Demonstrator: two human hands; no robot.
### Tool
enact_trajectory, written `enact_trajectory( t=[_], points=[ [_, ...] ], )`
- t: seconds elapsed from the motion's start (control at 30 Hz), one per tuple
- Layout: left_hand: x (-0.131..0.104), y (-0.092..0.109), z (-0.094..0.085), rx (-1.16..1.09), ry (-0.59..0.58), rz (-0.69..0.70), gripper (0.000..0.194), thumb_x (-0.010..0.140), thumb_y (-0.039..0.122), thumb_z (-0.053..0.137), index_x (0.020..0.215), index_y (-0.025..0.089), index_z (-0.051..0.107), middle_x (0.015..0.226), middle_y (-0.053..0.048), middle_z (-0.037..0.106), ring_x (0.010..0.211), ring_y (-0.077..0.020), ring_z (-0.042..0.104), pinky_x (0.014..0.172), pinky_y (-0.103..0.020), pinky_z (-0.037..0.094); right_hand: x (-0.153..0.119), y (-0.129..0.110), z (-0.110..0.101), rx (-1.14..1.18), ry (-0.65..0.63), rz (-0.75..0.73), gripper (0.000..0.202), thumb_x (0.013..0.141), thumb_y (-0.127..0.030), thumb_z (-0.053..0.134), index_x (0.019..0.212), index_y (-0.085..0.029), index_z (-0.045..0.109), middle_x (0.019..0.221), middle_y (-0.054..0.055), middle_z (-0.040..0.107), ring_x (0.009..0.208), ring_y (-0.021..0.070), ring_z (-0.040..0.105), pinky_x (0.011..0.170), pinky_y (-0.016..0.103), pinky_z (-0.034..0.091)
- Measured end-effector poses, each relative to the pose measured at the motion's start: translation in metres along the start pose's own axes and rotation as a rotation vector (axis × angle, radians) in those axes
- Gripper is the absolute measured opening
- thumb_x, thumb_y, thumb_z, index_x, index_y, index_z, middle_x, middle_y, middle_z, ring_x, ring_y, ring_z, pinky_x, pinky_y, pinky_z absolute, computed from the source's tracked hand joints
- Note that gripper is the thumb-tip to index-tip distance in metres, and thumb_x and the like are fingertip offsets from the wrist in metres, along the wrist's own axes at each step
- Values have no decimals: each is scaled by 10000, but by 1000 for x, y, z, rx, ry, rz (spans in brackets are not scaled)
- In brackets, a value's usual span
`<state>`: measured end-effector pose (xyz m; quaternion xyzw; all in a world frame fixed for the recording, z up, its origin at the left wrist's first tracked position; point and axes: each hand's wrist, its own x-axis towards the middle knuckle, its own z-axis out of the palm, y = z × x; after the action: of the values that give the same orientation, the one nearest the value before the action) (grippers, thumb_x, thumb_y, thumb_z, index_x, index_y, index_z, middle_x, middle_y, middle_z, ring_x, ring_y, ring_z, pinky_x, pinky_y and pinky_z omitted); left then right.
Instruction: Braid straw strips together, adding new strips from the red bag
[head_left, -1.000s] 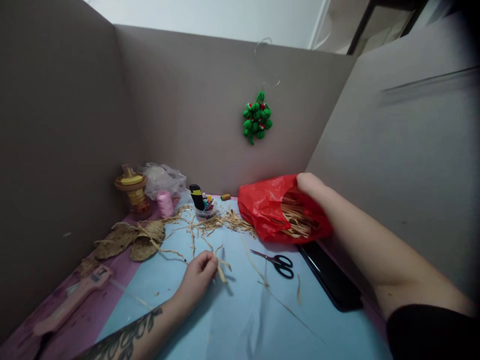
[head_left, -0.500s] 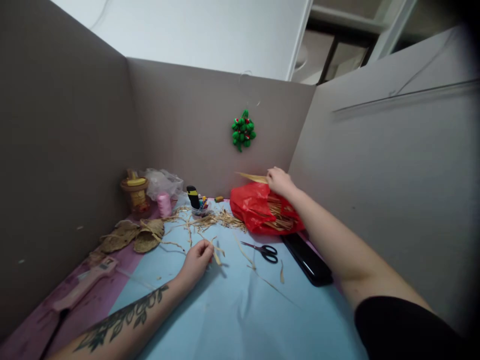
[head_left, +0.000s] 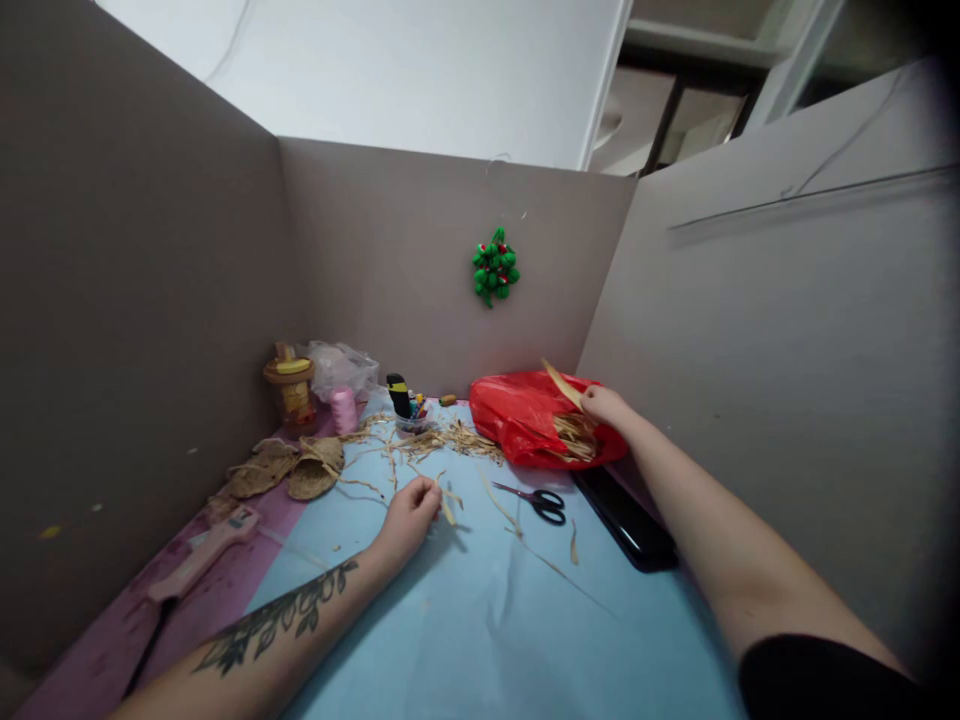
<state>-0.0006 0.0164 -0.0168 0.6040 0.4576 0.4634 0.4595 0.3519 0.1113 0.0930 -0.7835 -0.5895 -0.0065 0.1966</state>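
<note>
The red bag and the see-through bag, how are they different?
The red bag is bright red, but the see-through bag is whitish and clear.
The red bag is open, with dry strips showing inside; I can't tell what the see-through bag holds.
The red bag lies toward the right, behind the scissors; the see-through bag is at the back left, behind the pink spool.
Both look crinkly, like thin plastic.

A: Walls?
B: Gray left partition (head_left: 135,300) left of the left hand (head_left: 411,510), shaded. Back partition (head_left: 390,250) beyond it. Right partition (head_left: 787,350) right of the right hand (head_left: 607,408), lighter.
A: Above?
B: Bright white wall (head_left: 420,80); dark frame (head_left: 669,120) high beyond the right hand, window or door unclear.
</note>
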Motion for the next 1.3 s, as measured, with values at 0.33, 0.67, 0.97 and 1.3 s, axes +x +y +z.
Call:
enact_trajectory(
  t=[0.33,0.67,0.97,1.3],
  points=[
    [0,2,-3,-65,89,101,270,772,410,461,689,161,525,638,6,517,598,-117,453,569,-221,354,-135,-105,62,1094,-365,-163,257,626,-410,620,633,-183,500,508,-42,476,428,84,409,438,220,324],
    [2,-8,0,-362,19,-117,281,723,424,563,766,147,549,899,-54,628,794,-135,557,697,-229,417,-168,-121,118,947,-126,-296,181,672,-289,564,803,-216,462,579,-45,505,526,136,482,527,257,365],
    [-3,-9,8,-410,-62,-157,267,656,374,636,682,134,521,619,8,547,588,-97,512,606,-224,411,-185,-132,119,960,-243,-461,106,703,-250,527,779,-220,460,673,-28,516,607,137,494,557,256,385],
    [1,-10,7,-495,-73,-195,232,637,327,639,675,134,516,611,4,550,581,-103,527,597,-226,407,-173,-124,130,1222,-395,-317,191,665,-225,558,772,-217,400,623,-64,461,546,103,460,511,218,355]
  ],
)
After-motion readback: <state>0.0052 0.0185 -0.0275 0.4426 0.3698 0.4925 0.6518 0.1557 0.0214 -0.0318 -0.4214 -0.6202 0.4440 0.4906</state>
